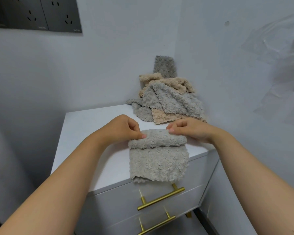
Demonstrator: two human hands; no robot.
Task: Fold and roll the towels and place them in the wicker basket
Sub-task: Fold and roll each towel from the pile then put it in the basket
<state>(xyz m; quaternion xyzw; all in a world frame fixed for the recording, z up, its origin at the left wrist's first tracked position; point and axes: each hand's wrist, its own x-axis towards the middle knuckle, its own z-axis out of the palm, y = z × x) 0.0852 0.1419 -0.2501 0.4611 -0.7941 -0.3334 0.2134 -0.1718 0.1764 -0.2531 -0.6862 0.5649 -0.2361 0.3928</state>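
Note:
A folded grey fluffy towel [159, 164] lies on the white cabinet top [85, 133], its near end hanging over the front edge. Its far end is curled into a low roll [157, 139]. My left hand [124, 128] pinches the roll's left end, and my right hand [188, 129] pinches its right end. No wicker basket is in view.
A heap of grey and beige towels [168, 100] sits in the back right corner against the wall. Below the cabinet top are two drawers with brass bar handles [161, 199]. Dark wall sockets [36, 13] are at upper left. Crumpled clear plastic [282, 68] hangs at right.

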